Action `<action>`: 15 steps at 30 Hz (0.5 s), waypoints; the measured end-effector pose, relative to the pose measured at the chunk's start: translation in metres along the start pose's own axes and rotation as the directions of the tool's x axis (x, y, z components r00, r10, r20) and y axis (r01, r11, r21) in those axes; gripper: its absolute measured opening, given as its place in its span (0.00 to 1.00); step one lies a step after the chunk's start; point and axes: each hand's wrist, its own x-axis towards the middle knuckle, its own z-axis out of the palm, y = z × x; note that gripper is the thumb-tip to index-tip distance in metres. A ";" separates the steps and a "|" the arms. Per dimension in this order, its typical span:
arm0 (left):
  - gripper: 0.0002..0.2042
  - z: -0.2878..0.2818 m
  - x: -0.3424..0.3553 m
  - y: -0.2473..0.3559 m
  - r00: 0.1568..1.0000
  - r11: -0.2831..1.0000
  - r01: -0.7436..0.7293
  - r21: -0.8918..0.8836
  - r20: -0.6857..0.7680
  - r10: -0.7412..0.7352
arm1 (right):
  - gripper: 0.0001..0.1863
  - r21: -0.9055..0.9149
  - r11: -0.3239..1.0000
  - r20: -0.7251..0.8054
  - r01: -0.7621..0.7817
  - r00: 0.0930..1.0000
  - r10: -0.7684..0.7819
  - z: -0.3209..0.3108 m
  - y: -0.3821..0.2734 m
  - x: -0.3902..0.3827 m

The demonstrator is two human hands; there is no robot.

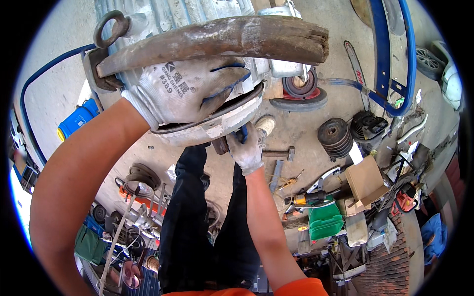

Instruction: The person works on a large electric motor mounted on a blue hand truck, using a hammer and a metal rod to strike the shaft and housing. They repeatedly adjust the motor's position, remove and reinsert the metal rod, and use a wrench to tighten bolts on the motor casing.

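Note:
In a white work glove, my left hand [182, 91] lies with fingers stretched rightward and apart over the pale round end cover [212, 126] of a large ribbed silver motor [182, 12]. A dark gap shows along the cover's rim. Just above that hand, a thick worn wooden handle [212, 42] crosses the motor, with a rusty metal head [98, 69] at its left end. My gloved right hand [247, 149] is below the cover, its fingers closed round a dark brown block [220, 145]; the fingers partly hide it. A rusty lifting eye [111, 28] stands at the motor's upper left.
A hammer [291, 153] shows on the concrete right of my right hand. Beyond it are a stepped pulley [335, 138], a chainsaw [369, 127], a cardboard box [365, 182] and a green plastic container [325, 220]. Blue tubular frame [410, 54] stands at right; wheel rims and tools lie lower left.

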 end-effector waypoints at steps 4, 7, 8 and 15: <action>0.17 0.002 0.001 -0.001 0.999 0.999 0.020 -0.046 0.029 -0.018 | 0.13 -0.014 0.996 -0.100 -0.084 0.992 0.082 -0.002 -0.016 0.002; 0.17 0.004 0.002 0.000 1.000 0.999 0.017 -0.043 0.022 -0.016 | 0.13 -0.109 0.994 -0.111 0.006 0.994 -0.019 -0.004 -0.012 0.002; 0.17 0.004 0.001 0.000 0.999 0.998 0.023 -0.053 0.028 -0.022 | 0.13 -0.131 0.991 -0.093 0.031 0.995 -0.043 -0.004 -0.014 0.003; 0.17 0.004 -0.002 0.000 1.000 1.000 0.027 -0.016 0.009 -0.027 | 0.12 0.001 0.980 -0.023 0.197 0.980 -0.197 0.000 0.002 0.006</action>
